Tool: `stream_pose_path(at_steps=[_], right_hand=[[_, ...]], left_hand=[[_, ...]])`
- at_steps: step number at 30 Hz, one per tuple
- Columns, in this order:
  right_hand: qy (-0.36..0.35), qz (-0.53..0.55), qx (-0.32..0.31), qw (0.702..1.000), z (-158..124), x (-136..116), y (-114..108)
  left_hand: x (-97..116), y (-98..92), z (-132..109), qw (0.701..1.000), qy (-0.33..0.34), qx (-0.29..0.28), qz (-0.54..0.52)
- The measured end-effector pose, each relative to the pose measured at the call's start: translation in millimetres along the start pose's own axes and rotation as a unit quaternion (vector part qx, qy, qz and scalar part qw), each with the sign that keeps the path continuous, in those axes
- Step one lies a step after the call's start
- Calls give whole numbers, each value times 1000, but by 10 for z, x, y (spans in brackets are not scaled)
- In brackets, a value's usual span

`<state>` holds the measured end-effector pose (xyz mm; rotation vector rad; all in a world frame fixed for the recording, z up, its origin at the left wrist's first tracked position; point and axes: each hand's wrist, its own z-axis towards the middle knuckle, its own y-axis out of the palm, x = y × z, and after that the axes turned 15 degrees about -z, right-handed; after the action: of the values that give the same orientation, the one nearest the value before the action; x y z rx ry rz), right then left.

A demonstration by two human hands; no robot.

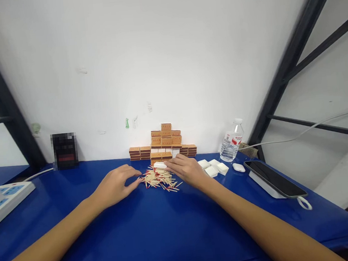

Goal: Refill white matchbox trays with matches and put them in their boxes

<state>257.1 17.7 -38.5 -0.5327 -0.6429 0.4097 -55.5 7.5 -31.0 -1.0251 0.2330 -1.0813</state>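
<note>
Arms [58, 236] fill the bottom corners. I see left hand [116, 184] loose, right hand [187, 171] pinching a white tray [159, 164]; a bump could topple the matchboxes [166, 140].

- Tabletop [165, 230] before me: deep, glossy blue.
- Matchsticks [157, 178]: pale cream with red heads.
- Matchboxes [166, 140]: orange-brown with dark printing, darker brown sides.
- Small trays [211, 171]: plain white.
- Bottle [229, 153]: clear, white cap [238, 121], red-and-white label [228, 138].
- Power strip [16, 189]: white with blue panels.
- Phone [274, 178]: black.

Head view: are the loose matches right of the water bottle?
No, the loose matches lie left of the water bottle, between the left hand and right hand.
</note>
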Motion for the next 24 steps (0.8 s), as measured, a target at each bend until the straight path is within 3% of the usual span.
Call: stream_pose_path(at_steps=[6, 11, 15, 19, 24], right_hand=[[-54, -74, 7, 996, -10, -24, 23], [-52, -30, -4, 998, -3, -42, 21], [105, 130, 19, 986, 30, -17, 28], [288, 287, 9, 914, 35, 91, 47], [340, 341, -18, 876, 39, 153, 85]], left_hand=[[2, -8, -15, 1000, -6, -6, 9], [-24, 1, -27, 1000, -5, -10, 3], [-46, 8, -29, 1000, 0, -10, 8], [-62, 13, -38, 1000, -1, -8, 12], [-59, 10, -37, 1000, -6, -11, 9]])
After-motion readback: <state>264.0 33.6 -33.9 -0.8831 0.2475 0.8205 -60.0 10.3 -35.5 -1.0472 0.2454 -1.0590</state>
